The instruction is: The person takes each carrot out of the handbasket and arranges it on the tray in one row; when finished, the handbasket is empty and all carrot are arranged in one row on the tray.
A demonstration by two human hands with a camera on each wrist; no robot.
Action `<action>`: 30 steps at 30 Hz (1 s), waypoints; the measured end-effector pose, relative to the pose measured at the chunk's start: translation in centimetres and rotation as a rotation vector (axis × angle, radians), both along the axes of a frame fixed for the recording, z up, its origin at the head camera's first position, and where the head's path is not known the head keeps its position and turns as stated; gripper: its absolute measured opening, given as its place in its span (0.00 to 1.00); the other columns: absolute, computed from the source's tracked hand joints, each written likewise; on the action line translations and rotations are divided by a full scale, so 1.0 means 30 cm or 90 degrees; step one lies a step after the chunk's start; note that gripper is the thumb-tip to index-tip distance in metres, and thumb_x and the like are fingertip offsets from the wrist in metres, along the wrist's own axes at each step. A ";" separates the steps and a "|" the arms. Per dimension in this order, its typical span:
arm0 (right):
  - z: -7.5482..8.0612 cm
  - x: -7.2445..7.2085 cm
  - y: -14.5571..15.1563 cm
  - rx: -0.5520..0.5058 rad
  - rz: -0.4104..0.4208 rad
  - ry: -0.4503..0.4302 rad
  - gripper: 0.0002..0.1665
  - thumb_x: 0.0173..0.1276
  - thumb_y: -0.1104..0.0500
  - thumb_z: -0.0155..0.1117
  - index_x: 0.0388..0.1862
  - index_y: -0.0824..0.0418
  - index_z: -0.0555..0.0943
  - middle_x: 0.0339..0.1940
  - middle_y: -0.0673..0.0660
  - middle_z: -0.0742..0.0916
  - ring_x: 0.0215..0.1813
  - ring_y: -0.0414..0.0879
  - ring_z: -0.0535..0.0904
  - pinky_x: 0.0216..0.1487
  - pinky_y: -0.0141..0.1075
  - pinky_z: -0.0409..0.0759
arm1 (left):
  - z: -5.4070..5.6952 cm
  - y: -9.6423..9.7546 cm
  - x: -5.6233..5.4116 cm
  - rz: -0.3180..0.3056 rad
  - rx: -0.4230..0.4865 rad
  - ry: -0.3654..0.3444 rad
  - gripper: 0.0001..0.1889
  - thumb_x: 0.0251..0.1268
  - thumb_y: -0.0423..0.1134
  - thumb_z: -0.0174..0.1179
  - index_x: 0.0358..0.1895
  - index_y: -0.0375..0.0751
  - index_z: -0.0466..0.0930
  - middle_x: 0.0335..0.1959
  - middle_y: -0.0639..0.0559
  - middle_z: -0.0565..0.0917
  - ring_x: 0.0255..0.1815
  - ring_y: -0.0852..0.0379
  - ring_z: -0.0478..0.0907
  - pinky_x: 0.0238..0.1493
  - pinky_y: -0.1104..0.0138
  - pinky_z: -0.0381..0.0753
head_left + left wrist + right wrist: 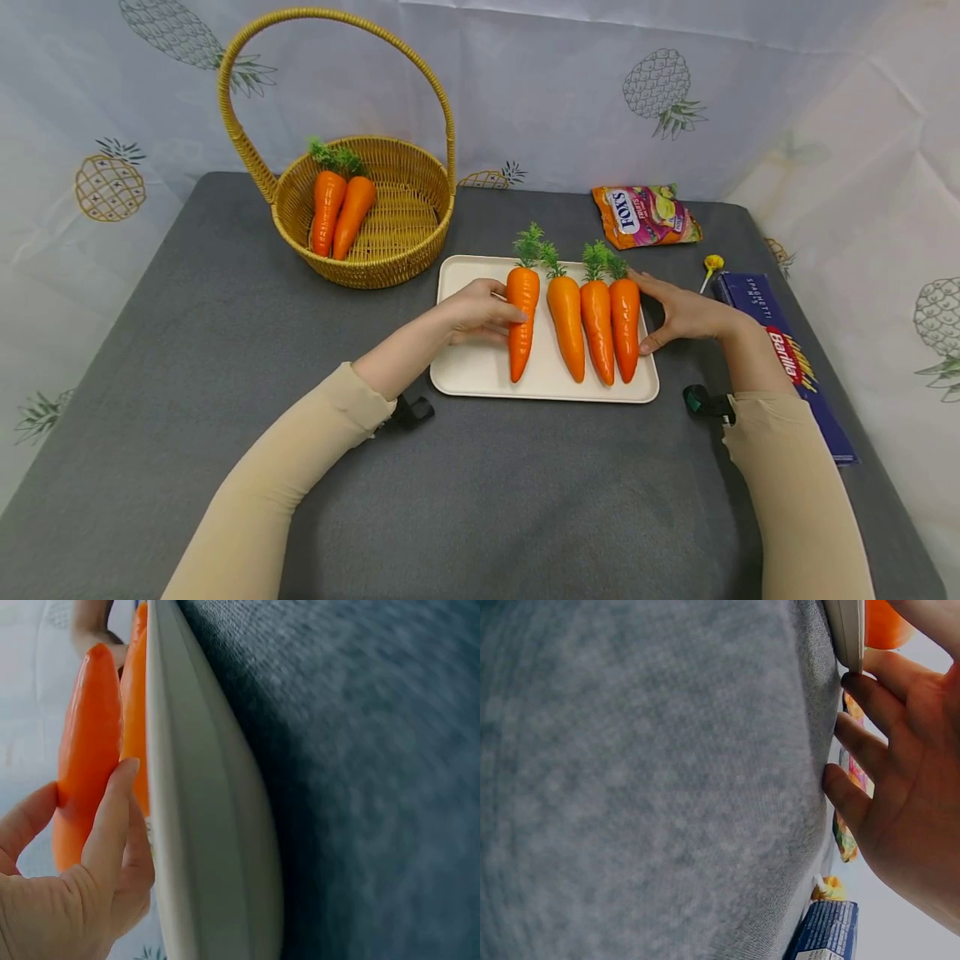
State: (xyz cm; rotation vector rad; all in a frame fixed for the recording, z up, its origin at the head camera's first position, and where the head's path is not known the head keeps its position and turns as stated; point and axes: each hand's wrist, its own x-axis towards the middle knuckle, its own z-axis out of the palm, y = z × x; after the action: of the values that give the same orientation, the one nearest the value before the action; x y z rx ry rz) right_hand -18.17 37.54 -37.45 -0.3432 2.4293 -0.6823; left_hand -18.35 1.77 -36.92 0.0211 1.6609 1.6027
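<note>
My left hand (476,311) pinches an orange carrot (522,287) with a green leafy top between thumb and fingers, over the left half of a cream tray (474,371). In the left wrist view, that carrot (90,735) overlaps the space just above the tray's rim. Three more carrots lie side by side on the tray, the rightmost carrot (626,329) close to its right end. There my right hand (690,314) reaches round the tray's edge with fingers spread, thumb near the carrot's tip. The right wrist view shows its fingertips (851,681) right at the rim.
A tall-handled wicker basket (405,250) with two carrots inside stands at the back left. Behind the tray lies a candy bag (648,217). On the right are a yellow lollipop (713,262) and a blue spaghetti box (787,350), the latter partly under the right arm.
</note>
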 end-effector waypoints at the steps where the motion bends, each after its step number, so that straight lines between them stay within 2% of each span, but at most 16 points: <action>1: 0.000 0.000 0.000 0.001 0.000 0.001 0.75 0.49 0.47 0.81 0.83 0.52 0.38 0.83 0.68 0.42 0.82 0.70 0.33 0.73 0.75 0.34 | -0.001 0.005 0.002 0.003 0.002 -0.002 0.28 0.65 0.28 0.59 0.66 0.32 0.60 0.45 0.44 0.78 0.37 0.55 0.81 0.33 0.68 0.85; 14: -0.001 0.000 -0.001 0.000 0.000 -0.003 0.74 0.50 0.47 0.80 0.83 0.52 0.38 0.83 0.68 0.42 0.82 0.70 0.33 0.73 0.75 0.34 | -0.012 0.048 0.012 0.028 -0.018 -0.024 0.22 0.64 0.28 0.61 0.58 0.32 0.64 0.40 0.44 0.77 0.33 0.55 0.80 0.29 0.68 0.86; 16: -0.001 0.000 -0.002 0.000 0.000 -0.003 0.74 0.50 0.47 0.80 0.83 0.52 0.38 0.83 0.68 0.42 0.82 0.70 0.33 0.74 0.75 0.34 | -0.014 0.052 0.010 0.026 -0.026 -0.025 0.21 0.64 0.28 0.61 0.57 0.32 0.64 0.40 0.44 0.78 0.34 0.55 0.81 0.33 0.65 0.89; 20: 0.000 -0.001 -0.003 -0.003 -0.001 -0.003 0.74 0.50 0.48 0.80 0.83 0.52 0.38 0.83 0.68 0.42 0.82 0.70 0.33 0.74 0.74 0.34 | -0.021 0.059 0.009 0.026 -0.038 -0.026 0.19 0.65 0.28 0.62 0.55 0.33 0.65 0.41 0.44 0.78 0.36 0.54 0.81 0.49 0.56 0.89; 21: 0.000 -0.001 -0.003 -0.003 0.000 -0.002 0.74 0.50 0.48 0.80 0.83 0.52 0.38 0.83 0.68 0.42 0.82 0.70 0.33 0.74 0.74 0.34 | -0.022 0.062 0.009 0.026 -0.040 -0.024 0.19 0.65 0.28 0.61 0.54 0.33 0.65 0.41 0.44 0.78 0.36 0.54 0.81 0.49 0.56 0.88; 25: 0.000 -0.001 -0.002 -0.004 -0.001 -0.003 0.75 0.50 0.48 0.81 0.83 0.52 0.38 0.83 0.68 0.42 0.82 0.70 0.33 0.74 0.74 0.34 | -0.020 0.070 0.015 0.026 -0.051 -0.005 0.18 0.64 0.29 0.62 0.53 0.33 0.66 0.39 0.45 0.78 0.34 0.55 0.81 0.37 0.64 0.89; 27: -0.001 -0.001 -0.001 -0.004 -0.001 -0.003 0.75 0.50 0.47 0.80 0.83 0.52 0.38 0.83 0.68 0.42 0.82 0.70 0.33 0.73 0.75 0.34 | -0.018 0.074 0.020 0.018 -0.063 0.020 0.15 0.64 0.30 0.62 0.49 0.34 0.68 0.37 0.46 0.78 0.30 0.56 0.81 0.31 0.68 0.87; 30: -0.002 0.000 0.000 -0.003 -0.001 -0.004 0.74 0.50 0.47 0.80 0.83 0.52 0.37 0.83 0.68 0.42 0.82 0.70 0.33 0.73 0.75 0.34 | -0.019 0.080 0.027 0.001 -0.093 0.078 0.10 0.62 0.32 0.65 0.41 0.35 0.73 0.33 0.48 0.79 0.24 0.58 0.81 0.29 0.68 0.87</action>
State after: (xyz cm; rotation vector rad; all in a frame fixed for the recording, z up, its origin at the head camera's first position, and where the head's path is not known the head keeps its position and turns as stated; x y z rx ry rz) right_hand -18.16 37.53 -37.51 -0.3414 2.4228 -0.6892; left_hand -17.54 4.15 -37.49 0.0433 1.8688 1.5036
